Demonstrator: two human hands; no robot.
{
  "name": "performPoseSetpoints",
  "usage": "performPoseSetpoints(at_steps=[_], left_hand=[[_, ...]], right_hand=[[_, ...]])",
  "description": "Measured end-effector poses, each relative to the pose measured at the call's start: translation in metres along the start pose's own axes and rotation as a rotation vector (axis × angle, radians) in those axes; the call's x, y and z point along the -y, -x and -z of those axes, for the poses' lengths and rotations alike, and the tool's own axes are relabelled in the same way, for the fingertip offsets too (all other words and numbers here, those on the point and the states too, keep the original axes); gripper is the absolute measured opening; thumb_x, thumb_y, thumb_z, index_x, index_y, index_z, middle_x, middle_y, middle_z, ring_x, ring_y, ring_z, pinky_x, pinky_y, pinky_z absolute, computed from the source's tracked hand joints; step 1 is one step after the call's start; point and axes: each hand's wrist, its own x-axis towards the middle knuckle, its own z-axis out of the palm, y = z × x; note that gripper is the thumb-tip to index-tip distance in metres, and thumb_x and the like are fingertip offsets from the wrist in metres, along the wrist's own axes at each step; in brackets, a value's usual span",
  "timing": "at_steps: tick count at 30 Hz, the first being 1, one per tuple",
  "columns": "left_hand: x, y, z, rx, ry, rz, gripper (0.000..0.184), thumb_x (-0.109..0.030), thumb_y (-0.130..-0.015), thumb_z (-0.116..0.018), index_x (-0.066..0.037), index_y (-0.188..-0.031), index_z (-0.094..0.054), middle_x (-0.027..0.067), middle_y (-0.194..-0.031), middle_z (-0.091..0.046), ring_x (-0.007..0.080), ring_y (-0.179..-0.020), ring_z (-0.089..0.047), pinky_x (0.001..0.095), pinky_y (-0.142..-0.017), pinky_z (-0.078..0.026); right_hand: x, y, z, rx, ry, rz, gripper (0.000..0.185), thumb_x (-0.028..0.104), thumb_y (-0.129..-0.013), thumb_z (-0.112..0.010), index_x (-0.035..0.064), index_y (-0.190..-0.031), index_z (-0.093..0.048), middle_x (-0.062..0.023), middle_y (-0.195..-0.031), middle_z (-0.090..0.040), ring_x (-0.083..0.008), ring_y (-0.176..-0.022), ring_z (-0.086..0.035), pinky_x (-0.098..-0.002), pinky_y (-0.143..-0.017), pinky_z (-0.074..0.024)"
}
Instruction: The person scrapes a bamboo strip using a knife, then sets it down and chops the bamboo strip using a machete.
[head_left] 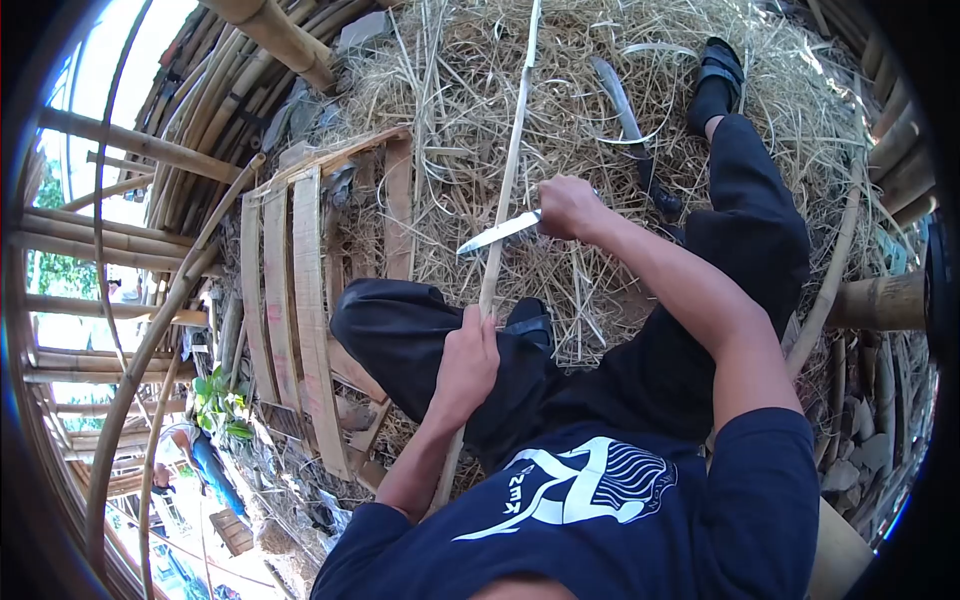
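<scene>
My left hand is closed around a long, narrow bamboo strip that runs from under my left forearm out past my feet. In my right hand is a knife, gripped by its handle, which my fingers mostly hide. The blade points left and crosses over the strip a little beyond my left hand. Whether its edge touches the strip I cannot tell. Beyond my right hand a machete with a dark handle lies on the straw.
Straw and thin shavings cover the ground between my legs. A wooden pallet lies to the left, near a bamboo frame. A thick bamboo pole is at the right. Another person is outside at lower left.
</scene>
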Motion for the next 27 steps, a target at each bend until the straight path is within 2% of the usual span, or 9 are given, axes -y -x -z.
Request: performPoseSetpoints(at_steps=[5,6,12,14,17,20,22,23,27], left_hand=[[-0.012,0.039,0.000,0.070,0.082,0.080,0.014,-0.016,-0.096,-0.047,-0.002,-0.093,-0.045,0.0272,-0.060,-0.053,0.0466,-0.062,-0.056,0.0520,-0.049,-0.039],[-0.008,0.051,-0.001,0.065,0.095,0.093,0.014,-0.014,-0.096,-0.048,0.000,-0.092,-0.049,0.0215,-0.060,-0.052,0.0409,-0.058,-0.058,0.0421,-0.046,-0.038],[0.002,0.051,-0.001,0.055,0.213,0.134,0.018,-0.019,-0.097,-0.049,-0.002,-0.092,-0.051,0.0078,-0.055,-0.053,0.0186,-0.043,-0.054,0.0316,-0.043,-0.039],[-0.007,0.043,0.006,0.273,0.434,0.326,0.023,-0.023,-0.099,-0.048,-0.001,-0.092,-0.052,0.0030,-0.058,-0.054,0.0109,-0.042,-0.053,0.0244,-0.041,-0.039],[0.001,0.034,-0.001,0.355,0.699,0.356,0.026,-0.025,-0.099,-0.047,0.000,-0.093,-0.051,0.0033,-0.061,-0.054,0.0078,-0.041,-0.051,0.0204,-0.039,-0.040],[0.003,0.027,0.001,0.349,0.756,0.363,0.029,-0.026,-0.100,-0.047,0.001,-0.091,-0.052,0.0043,-0.063,-0.055,0.0071,-0.042,-0.051,0.0208,-0.041,-0.042],[0.003,0.024,0.002,0.360,0.769,0.351,0.028,-0.025,-0.099,-0.047,0.002,-0.092,-0.052,0.0044,-0.063,-0.055,0.0072,-0.042,-0.051,0.0207,-0.041,-0.042],[0.003,0.024,0.003,0.366,0.780,0.350,0.028,-0.024,-0.099,-0.047,0.002,-0.094,-0.052,0.0045,-0.063,-0.055,0.0073,-0.042,-0.051,0.0206,-0.041,-0.042],[0.003,0.022,0.003,0.375,0.751,0.316,0.027,-0.025,-0.100,-0.047,0.001,-0.094,-0.052,0.0041,-0.064,-0.054,0.0086,-0.043,-0.052,0.0202,-0.041,-0.043]], right_hand=[[-0.087,-0.026,0.026,-0.286,-0.218,-0.549,0.033,0.027,-0.077,-0.061,0.0007,-0.096,-0.068,-0.0184,-0.096,-0.068,-0.0326,-0.091,-0.067,-0.0424,-0.079,-0.0534],[-0.106,-0.031,0.034,-0.358,-0.289,-0.672,0.035,0.028,-0.078,-0.061,0.0006,-0.099,-0.067,-0.0185,-0.098,-0.068,-0.0328,-0.093,-0.067,-0.0429,-0.080,-0.0532],[-0.082,-0.029,0.020,-0.191,-0.273,-0.560,0.039,0.027,-0.077,-0.059,-0.0030,-0.101,-0.066,-0.0253,-0.103,-0.065,-0.0368,-0.099,-0.064,-0.0431,-0.085,-0.0520],[-0.068,-0.030,0.014,-0.179,-0.300,-0.468,0.041,0.027,-0.074,-0.059,-0.0064,-0.097,-0.066,-0.0268,-0.100,-0.065,-0.0379,-0.097,-0.064,-0.0442,-0.086,-0.0505],[-0.054,-0.023,0.022,-0.181,-0.410,-0.481,0.041,0.025,-0.074,-0.057,-0.0084,-0.095,-0.066,-0.0287,-0.100,-0.065,-0.0388,-0.097,-0.064,-0.0441,-0.085,-0.0505],[-0.048,-0.014,0.031,-0.262,-0.538,-0.519,0.039,0.028,-0.077,-0.059,-0.0083,-0.090,-0.065,-0.0237,-0.091,-0.067,-0.0340,-0.081,-0.067,-0.0420,-0.077,-0.0531],[-0.026,0.007,0.046,-0.197,-0.866,-0.540,0.039,0.032,-0.083,-0.057,-0.0057,-0.085,-0.065,-0.0158,-0.078,-0.064,-0.0251,-0.064,-0.063,-0.0374,-0.065,-0.0523],[-0.016,0.015,0.050,-0.143,-0.934,-0.489,0.049,0.046,-0.087,-0.058,-0.0026,-0.083,-0.063,-0.0094,-0.069,-0.058,-0.0169,-0.055,-0.055,-0.0332,-0.058,-0.0478],[0.005,0.019,0.040,0.036,-0.821,-0.354,0.065,0.064,-0.081,-0.060,-0.0004,-0.083,-0.064,-0.0050,-0.062,-0.053,-0.0126,-0.053,-0.050,-0.0309,-0.053,-0.0431]])
